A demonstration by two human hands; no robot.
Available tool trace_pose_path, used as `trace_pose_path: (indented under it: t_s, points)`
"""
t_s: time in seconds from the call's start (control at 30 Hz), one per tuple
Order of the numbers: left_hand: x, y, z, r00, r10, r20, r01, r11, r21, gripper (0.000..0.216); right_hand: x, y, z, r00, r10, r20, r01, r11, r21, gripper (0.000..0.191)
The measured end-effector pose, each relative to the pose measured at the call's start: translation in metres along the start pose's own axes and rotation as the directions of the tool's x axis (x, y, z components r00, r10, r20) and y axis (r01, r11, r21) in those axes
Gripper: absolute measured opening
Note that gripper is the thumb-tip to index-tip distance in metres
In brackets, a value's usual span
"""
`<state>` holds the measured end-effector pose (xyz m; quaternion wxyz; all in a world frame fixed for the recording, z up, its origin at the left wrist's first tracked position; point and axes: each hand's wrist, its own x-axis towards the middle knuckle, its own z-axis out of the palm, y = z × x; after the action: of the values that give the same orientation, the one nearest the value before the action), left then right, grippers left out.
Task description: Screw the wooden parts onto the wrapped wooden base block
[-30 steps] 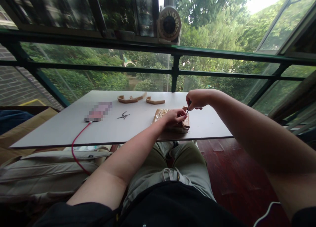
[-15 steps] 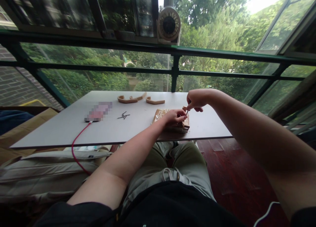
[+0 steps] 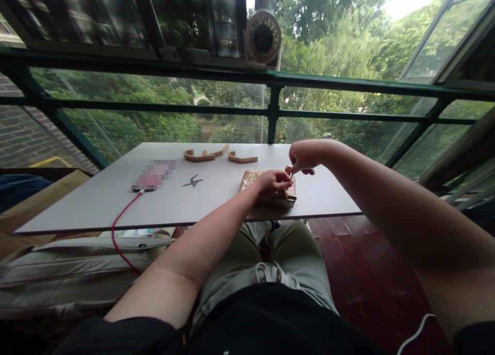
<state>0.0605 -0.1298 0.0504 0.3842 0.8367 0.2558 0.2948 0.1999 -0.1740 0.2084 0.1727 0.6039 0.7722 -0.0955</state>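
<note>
Shows no readable text or numbers; bears only a dark tag [image 3: 143, 245] on the beige bag [image 3: 77, 275], lower left, and a white mark [image 3: 226, 352], bottom centre, both too small to read.

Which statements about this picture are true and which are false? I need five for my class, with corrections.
1. The left hand is at the block. True.
2. The right hand holds a thin rod. True.
3. The metal pieces lie right of the block. False: the metal pieces lie left of it.
4. The fan stands on the table. False: the fan is beyond the table.
5. A red cable hangs off the table. True.
</note>
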Motion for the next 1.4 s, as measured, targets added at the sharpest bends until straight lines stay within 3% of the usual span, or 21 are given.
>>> trace_pose_path:
  t_s: [0.2,0.4,0.57,0.87,1.4]
  points:
    - [0.002,0.001,0.0,0.999,0.009,-0.031,-0.007,0.998,0.064,0.032,0.003,0.0,0.004,0.997,-0.059,-0.046,0.062,0.997,0.055,0.028]
    - [0.001,0.004,0.0,0.999,-0.023,-0.034,0.026,0.996,0.08,0.031,0.007,0.001,0.005,0.997,-0.043,-0.062,0.048,0.996,0.079,0.033]
    - [0.003,0.0,0.001,1.0,0.005,-0.023,-0.003,0.997,0.079,0.031,0.009,0.003,0.005,0.998,-0.034,-0.051,0.038,0.996,0.079,0.027]
    - [0.003,0.001,0.001,1.0,-0.003,-0.017,0.004,0.996,0.084,0.033,0.006,0.003,0.003,0.999,-0.025,-0.024,0.024,0.998,-0.054,0.016]
    - [-0.001,0.01,0.002,0.999,-0.047,-0.023,0.048,0.997,0.059,0.033,0.007,0.007,0.001,0.999,0.014,0.046,-0.01,0.998,-0.069,0.031]
